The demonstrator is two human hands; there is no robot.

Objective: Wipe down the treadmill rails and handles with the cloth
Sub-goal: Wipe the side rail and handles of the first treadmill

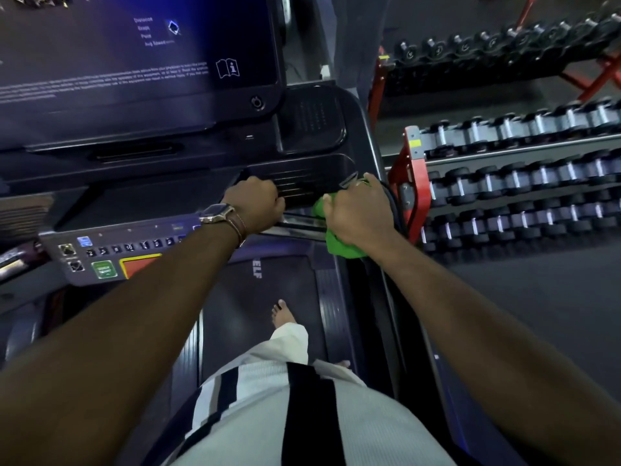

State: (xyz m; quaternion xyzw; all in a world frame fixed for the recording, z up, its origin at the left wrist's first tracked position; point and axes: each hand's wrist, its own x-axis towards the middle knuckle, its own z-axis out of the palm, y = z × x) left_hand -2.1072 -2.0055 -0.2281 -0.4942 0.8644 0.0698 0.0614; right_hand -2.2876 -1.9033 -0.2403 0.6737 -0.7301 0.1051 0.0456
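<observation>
Looking down from my head, I stand barefoot on the treadmill belt, one foot forward and the toes of the other just showing past my striped white garment. Both my arms reach out to the right side of the console. My left hand, with a watch and a brown band on the wrist, has its fingers curled tight around the shiny handle bar that runs across under the vented black panel; the fingertips are hidden behind the knuckles. My right hand is just beside it, fingers bunched around the green cloth, which pokes out at the thumb side and hangs below my palm, pressed onto the same bar where it meets the right side rail. The two hands are near each other but not touching. To my left on the console sits the button strip with number keys, a green key and an orange-red pad. Above it the dark screen shows faint text and a book icon. Off to the right, beyond the rail, a red rack carries rows of dumbbells on several shelves, standing on dark floor.
</observation>
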